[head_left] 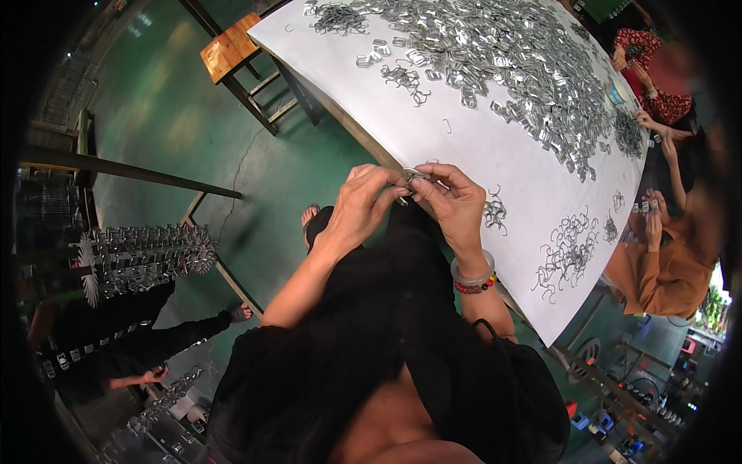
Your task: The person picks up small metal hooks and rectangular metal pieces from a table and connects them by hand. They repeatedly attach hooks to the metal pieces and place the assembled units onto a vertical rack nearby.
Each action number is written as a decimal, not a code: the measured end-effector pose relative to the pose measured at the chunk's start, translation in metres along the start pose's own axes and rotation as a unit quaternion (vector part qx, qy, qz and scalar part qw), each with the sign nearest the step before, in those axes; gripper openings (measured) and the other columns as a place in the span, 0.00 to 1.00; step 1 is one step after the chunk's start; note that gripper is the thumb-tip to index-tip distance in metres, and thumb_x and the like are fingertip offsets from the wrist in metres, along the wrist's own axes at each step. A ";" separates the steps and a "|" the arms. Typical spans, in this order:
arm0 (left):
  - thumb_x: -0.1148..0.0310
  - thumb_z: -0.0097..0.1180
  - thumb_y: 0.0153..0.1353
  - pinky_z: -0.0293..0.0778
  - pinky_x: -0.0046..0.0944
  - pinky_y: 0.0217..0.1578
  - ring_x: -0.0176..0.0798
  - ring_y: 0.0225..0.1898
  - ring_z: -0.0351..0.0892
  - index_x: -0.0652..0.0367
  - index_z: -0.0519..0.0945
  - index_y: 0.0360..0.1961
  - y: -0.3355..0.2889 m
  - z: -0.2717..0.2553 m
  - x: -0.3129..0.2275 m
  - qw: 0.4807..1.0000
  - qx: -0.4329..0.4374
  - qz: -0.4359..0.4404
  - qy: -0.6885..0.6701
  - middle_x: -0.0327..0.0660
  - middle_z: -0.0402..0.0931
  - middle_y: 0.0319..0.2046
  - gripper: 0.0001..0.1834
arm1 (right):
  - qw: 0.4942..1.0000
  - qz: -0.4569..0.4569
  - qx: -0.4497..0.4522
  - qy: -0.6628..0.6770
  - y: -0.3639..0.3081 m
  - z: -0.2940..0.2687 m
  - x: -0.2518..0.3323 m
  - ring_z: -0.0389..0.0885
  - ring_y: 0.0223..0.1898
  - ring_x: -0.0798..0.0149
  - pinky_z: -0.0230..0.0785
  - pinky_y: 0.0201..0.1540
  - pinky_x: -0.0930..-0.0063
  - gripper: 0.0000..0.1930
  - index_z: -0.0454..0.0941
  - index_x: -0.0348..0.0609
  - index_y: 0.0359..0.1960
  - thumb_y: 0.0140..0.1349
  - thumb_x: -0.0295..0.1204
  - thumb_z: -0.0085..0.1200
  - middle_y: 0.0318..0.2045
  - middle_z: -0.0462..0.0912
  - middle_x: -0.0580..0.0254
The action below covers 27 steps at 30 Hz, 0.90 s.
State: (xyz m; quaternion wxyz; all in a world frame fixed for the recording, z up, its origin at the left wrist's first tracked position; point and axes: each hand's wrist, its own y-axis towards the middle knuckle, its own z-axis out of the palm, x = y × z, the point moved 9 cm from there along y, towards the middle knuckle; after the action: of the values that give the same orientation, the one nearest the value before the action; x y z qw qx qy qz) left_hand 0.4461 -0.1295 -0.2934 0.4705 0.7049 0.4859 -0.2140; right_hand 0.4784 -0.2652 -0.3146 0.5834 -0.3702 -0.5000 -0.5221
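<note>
In front of my body, at the table's near edge, my left hand (pixel 363 203) and my right hand (pixel 457 207) meet with fingertips pinched together. Between them is a small silvery metal buckle (pixel 415 176), mostly covered by the fingers. A thin metal end pokes out below the left fingertips; whether it is a separate hook I cannot tell. My right wrist wears a pale bangle and a beaded bracelet. Beside the right hand lies a small clump of bent wire hooks (pixel 495 211). A wide heap of metal buckles (pixel 502 66) spreads over the white table (pixel 464 147).
More wire hooks (pixel 570 254) lie near the table's right corner. Co-workers sit along the far right side, one in an orange-brown garment (pixel 665 267). A wooden stool (pixel 232 48) stands at upper left. Racks of hung metal parts (pixel 147 251) and another person are at left.
</note>
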 end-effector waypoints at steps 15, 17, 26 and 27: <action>0.71 0.58 0.55 0.72 0.40 0.40 0.45 0.38 0.73 0.60 0.83 0.34 0.144 0.052 0.119 0.984 0.067 0.060 0.153 0.42 0.78 0.34 0.07 | 0.996 0.060 0.060 0.034 0.002 -0.003 -0.042 0.81 0.28 0.69 0.77 0.32 0.80 0.06 0.80 0.31 0.34 0.54 0.12 0.57 0.31 0.81 0.55; 0.71 0.57 0.55 0.73 0.41 0.40 0.46 0.39 0.73 0.60 0.82 0.33 0.154 0.088 0.132 0.960 0.145 0.107 0.216 0.42 0.76 0.32 0.06 | 0.995 0.071 0.064 0.042 0.001 -0.005 -0.044 0.81 0.28 0.70 0.76 0.31 0.82 0.07 0.80 0.32 0.34 0.54 0.12 0.57 0.31 0.81 0.57; 0.79 0.47 0.56 0.74 0.45 0.42 0.54 0.43 0.71 0.65 0.73 0.44 0.155 0.080 0.150 0.951 0.120 0.031 0.282 0.52 0.70 0.36 0.13 | 0.996 0.062 0.069 0.003 0.003 -0.007 -0.046 0.80 0.29 0.74 0.75 0.32 0.83 0.06 0.80 0.32 0.35 0.56 0.15 0.58 0.30 0.82 0.61; 0.79 0.48 0.56 0.73 0.45 0.42 0.54 0.43 0.71 0.65 0.73 0.44 0.151 0.069 0.146 0.962 0.082 0.009 0.261 0.53 0.70 0.36 0.13 | 0.996 0.063 0.066 -0.001 0.001 -0.006 -0.045 0.80 0.29 0.74 0.75 0.32 0.83 0.06 0.80 0.32 0.35 0.56 0.16 0.57 0.30 0.82 0.61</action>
State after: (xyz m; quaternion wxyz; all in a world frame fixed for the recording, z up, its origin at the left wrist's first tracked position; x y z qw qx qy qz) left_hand 0.6544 -0.1317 -0.3675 0.2702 0.7766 0.5662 -0.0576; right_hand 0.4821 -0.2596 -0.3598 0.6382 -0.3618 -0.5095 -0.4497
